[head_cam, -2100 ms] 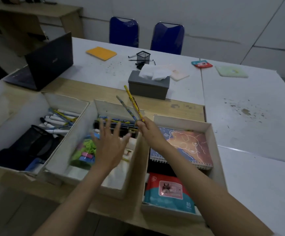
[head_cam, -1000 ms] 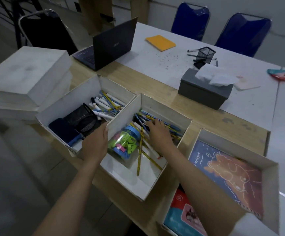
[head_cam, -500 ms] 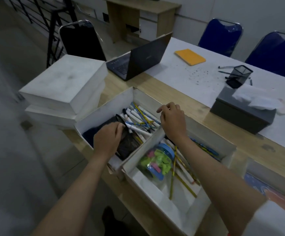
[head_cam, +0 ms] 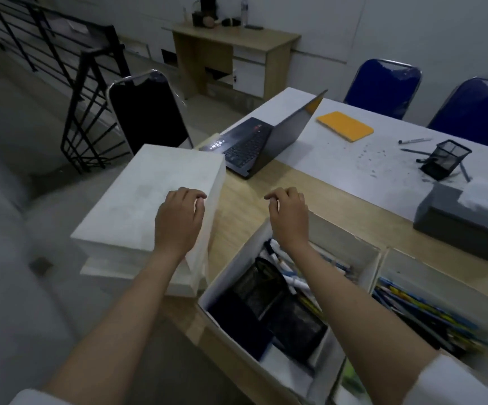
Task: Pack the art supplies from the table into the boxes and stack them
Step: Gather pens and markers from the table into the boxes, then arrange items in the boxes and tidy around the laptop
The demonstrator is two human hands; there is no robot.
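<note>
Neither hand is gripping anything: the left hand (head_cam: 178,222) is hovering with loosely curled fingers over the near right edge of the top white lid (head_cam: 149,197), perhaps just touching it, and the right hand (head_cam: 288,219) is hanging curled and empty above the far wall of the open box (head_cam: 351,244) of markers.

Judging from this, the person is reaching for a lid, so packing looks finished for this box and closing is the step in hand. Next, both hands would need to take the lid by opposite edges, lift it off the pile and lower it squarely over the box just right of the left hand.

Counted: two or three lids are sitting in the pile; the blur is hiding the exact number. Two open boxes are showing, the second, holding pencils (head_cam: 418,311), right of the right forearm.
</note>
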